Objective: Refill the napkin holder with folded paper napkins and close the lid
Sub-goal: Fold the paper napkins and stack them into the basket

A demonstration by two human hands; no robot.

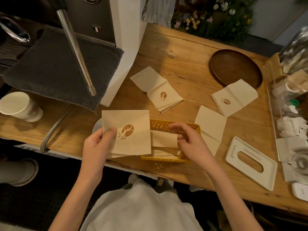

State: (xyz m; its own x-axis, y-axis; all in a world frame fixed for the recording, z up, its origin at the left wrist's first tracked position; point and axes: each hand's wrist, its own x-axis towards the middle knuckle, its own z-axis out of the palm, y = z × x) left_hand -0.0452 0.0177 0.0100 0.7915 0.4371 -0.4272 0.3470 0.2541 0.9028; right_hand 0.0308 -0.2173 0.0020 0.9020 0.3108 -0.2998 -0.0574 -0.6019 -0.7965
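My left grip [98, 144] is clamped on a square printed napkin [133, 119], thumb on its face and fingers underneath. It holds the napkin just left of the yellow napkin holder [158, 123], overlapping the holder's left edge. My right grip [191, 142] pinches a folded napkin [164, 139] by its right end, directly over the open holder, where more napkins lie flat below it.

All this sits near the front edge of a wooden tabletop [191, 47]. The white lid [268, 178] with its oval slot lies flat to the right of my right grip, apart from the holder. Three lots of loose napkins are spread beyond my hands. One [210, 125] lies just beside the holder's right side and one [156, 89] farther back. One [235, 97] has a corner over the rim of a dark round tray [235, 64].

To the left stand a coffee machine's steam wand [75, 50], a grey towel [50, 64], a paper cup [18, 105] and a white paper bag [126, 47]. A clear box [286, 114] runs along the right edge, and flowers [208, 17] stand beyond the far edge.
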